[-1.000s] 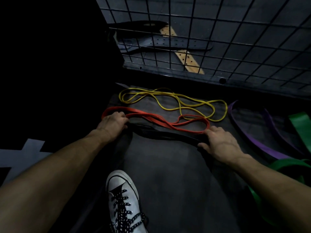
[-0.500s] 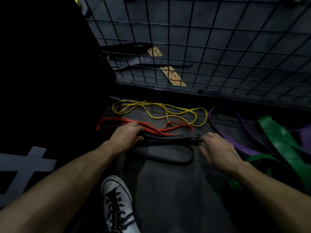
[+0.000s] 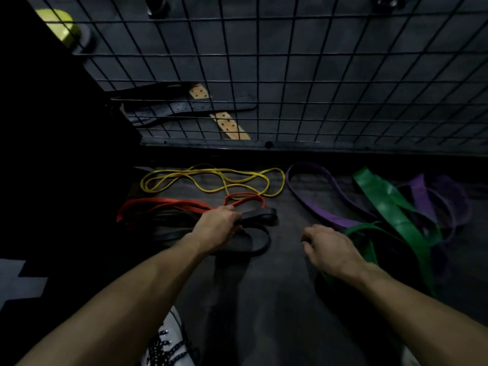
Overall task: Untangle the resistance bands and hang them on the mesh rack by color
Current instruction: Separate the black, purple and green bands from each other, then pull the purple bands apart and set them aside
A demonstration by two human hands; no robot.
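Resistance bands lie on the dark floor in front of the black mesh rack (image 3: pixel 290 75). A thin yellow band (image 3: pixel 211 180) is looped nearest the rack. Below it lies a red band (image 3: pixel 158 204), and a black band (image 3: pixel 260 216) is folded beside and under it. My left hand (image 3: pixel 219 225) is closed on the black band. My right hand (image 3: pixel 330 249) hovers over the floor, fingers loosely curled, holding nothing. Purple bands (image 3: pixel 324 204) and wide green bands (image 3: pixel 390 207) cross each other at the right.
Behind the mesh lie a black perforated belt (image 3: pixel 190 108) and a tan leather belt (image 3: pixel 229 125). A yellow-green round object (image 3: pixel 58 25) sits at the upper left. My white laced shoe (image 3: pixel 169 342) is at the bottom edge. A dark wall fills the left.
My right hand has let go of the black band's end and pulled back to the right. My left hand still holds the black band. The view has tilted up, showing more rack.
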